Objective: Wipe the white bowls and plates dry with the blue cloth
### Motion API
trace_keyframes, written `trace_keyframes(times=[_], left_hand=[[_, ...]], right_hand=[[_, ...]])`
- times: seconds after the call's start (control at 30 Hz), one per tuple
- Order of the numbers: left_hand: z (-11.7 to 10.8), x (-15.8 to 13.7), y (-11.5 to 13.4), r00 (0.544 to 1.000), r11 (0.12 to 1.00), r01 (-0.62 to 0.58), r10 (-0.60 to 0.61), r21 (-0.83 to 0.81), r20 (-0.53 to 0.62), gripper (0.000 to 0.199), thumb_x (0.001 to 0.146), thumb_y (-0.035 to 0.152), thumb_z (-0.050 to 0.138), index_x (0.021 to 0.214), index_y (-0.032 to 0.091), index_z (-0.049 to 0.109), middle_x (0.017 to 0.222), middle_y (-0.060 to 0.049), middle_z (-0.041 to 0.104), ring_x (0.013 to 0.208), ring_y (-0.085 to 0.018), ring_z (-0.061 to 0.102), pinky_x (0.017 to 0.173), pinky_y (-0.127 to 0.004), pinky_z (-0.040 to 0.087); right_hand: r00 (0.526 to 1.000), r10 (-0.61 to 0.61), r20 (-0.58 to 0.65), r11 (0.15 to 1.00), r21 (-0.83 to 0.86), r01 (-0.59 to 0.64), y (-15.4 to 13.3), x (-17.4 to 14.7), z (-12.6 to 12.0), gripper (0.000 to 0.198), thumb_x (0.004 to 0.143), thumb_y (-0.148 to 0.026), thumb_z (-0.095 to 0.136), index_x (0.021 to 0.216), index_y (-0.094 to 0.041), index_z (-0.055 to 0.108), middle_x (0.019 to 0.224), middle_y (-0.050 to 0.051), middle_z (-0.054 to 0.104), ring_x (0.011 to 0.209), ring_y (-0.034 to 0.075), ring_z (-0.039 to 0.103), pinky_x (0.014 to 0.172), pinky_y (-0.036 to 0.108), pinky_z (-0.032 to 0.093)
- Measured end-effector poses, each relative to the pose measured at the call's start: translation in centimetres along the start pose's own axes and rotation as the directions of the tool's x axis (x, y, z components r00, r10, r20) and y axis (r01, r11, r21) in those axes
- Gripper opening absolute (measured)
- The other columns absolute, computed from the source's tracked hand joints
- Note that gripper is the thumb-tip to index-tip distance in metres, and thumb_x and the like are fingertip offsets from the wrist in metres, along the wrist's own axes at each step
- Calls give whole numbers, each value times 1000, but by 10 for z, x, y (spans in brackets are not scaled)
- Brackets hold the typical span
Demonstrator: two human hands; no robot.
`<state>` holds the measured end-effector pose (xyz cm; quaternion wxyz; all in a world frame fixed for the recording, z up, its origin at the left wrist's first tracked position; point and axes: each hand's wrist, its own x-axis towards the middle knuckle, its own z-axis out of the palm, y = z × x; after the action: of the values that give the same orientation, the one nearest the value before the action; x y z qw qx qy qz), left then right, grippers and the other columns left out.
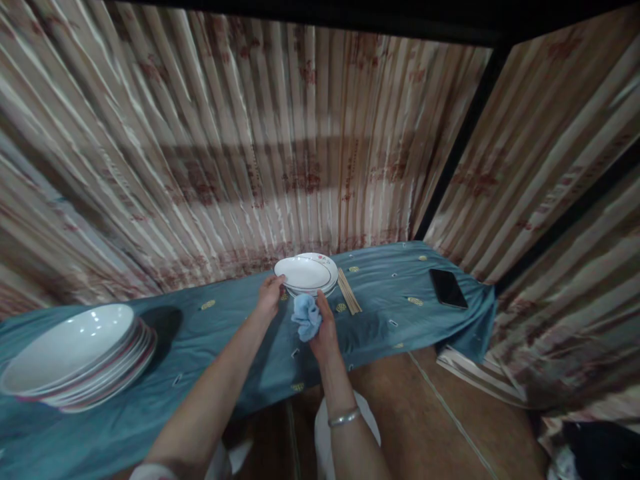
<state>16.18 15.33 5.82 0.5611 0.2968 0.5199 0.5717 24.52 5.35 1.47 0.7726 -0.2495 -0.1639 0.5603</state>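
Observation:
A white oval plate [303, 273] with a thin dark rim line is tilted over a small stack of plates [327, 261], one of which has a red flower print. My left hand [270, 293] grips this plate by its left edge, the thumb on top. In my right hand [326, 327] is a crumpled light blue cloth [306, 317]. That hand is also at the plate's near edge, with its fingers reaching up to the rim. Part of the lower stack is hidden by the plate and the cloth.
On the left stands a tall stack of large white plates [75, 347]. A bundle of wooden chopsticks [349, 291] lies just right of the small stack. Farther right is a black phone [448, 289]. A teal cloth [200, 333] covers the table, and patterned curtains [280, 133] hang behind.

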Motion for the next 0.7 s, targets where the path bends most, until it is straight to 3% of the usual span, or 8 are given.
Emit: trace_keyframes(times=[0.27, 0.47, 0.6, 0.7], left_hand=[[8, 6, -18, 998, 997, -43, 41, 60, 39, 24, 54, 21, 78, 63, 16, 57, 50, 5, 54, 42, -5, 46, 42, -17, 40], [10, 6, -25, 995, 989, -99, 96, 109, 35, 25, 55, 23, 79, 65, 15, 59, 49, 8, 48, 41, -4, 43, 42, -17, 38], [9, 8, -24, 995, 984, -102, 99, 147, 22, 28, 57, 18, 81, 79, 14, 64, 56, 8, 50, 43, -5, 45, 44, -18, 38], [7, 11, -24, 996, 983, -87, 88, 162, -1, 46, 55, 11, 83, 97, 15, 65, 65, 6, 54, 46, -6, 49, 46, -19, 40]], right_hand=[[992, 73, -100, 995, 74, -66, -2, 2, 1, 48, 73, -33, 72, 118, -23, 58, 105, 3, 71, 100, 19, 65, 90, 35, 54], [987, 92, -129, 994, 79, -82, 1, 1, 6, 54, 73, -32, 69, 125, -22, 54, 105, 4, 71, 99, 20, 66, 90, 36, 54], [989, 87, -121, 995, 60, -80, 4, 2, 8, 62, 73, -33, 68, 131, -26, 50, 106, 3, 71, 103, 22, 66, 88, 37, 55], [992, 95, -84, 995, -4, -96, 8, 4, 5, 62, 73, -36, 69, 132, -27, 50, 109, 5, 70, 104, 23, 66, 83, 38, 57]])
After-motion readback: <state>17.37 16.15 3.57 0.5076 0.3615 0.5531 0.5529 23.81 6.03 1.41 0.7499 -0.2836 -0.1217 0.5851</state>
